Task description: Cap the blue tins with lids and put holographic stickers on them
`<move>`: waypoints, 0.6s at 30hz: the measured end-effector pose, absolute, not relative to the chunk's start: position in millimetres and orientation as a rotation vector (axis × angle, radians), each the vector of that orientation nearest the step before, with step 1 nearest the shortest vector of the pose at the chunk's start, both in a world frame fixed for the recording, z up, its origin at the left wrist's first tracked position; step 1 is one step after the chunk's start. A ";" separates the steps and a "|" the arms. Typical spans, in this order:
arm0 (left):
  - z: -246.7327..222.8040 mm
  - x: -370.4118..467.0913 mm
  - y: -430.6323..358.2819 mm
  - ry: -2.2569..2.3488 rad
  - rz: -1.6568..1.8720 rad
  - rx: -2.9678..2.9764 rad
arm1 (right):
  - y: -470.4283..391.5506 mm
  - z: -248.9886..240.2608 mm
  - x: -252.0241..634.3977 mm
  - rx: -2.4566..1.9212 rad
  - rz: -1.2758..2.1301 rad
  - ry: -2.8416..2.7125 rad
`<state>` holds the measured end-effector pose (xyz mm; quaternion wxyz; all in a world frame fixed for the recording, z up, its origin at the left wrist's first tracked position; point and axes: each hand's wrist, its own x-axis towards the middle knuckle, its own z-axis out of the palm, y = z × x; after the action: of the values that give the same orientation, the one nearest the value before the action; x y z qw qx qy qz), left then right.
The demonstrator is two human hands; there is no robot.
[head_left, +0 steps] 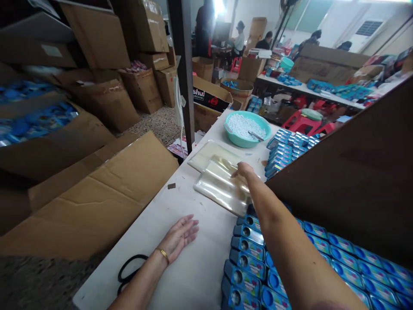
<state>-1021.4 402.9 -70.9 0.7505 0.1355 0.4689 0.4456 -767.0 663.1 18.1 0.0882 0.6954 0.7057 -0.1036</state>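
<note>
Head: sheets [221, 186] under R hand [244, 169]

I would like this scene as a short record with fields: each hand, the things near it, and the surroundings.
Left hand: palm inward, grip open, nothing held; gold bracelet on wrist
Right hand: hand at the nearer stack of clear plastic sheets; firm grip cannot be told
Surface: white table
Under left forearm: black scissor-like handles, partly hidden
Beyond sheets: turquoise basin with small white pieces
Under right arm: rows of blue printed cases
Left of table: cardboard boxes
</note>
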 end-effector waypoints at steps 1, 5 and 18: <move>-72.5 -1016.1 408.8 1.016 0.986 0.286 | 657.5 26.3 -773.8 2.007 -0.257 2.150; -78.6 -994.1 433.3 1.017 1.128 0.184 | 609.2 61.4 -808.8 1.677 -0.005 2.524; -39.1 -1067.6 418.6 0.835 1.394 0.056 | 548.6 59.6 -851.6 1.383 -2.350 2.386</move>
<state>-1067.6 418.6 -39.1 0.6873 0.0251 0.3728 0.6229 -851.6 548.6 59.6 -0.2385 0.3708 0.6394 -0.6299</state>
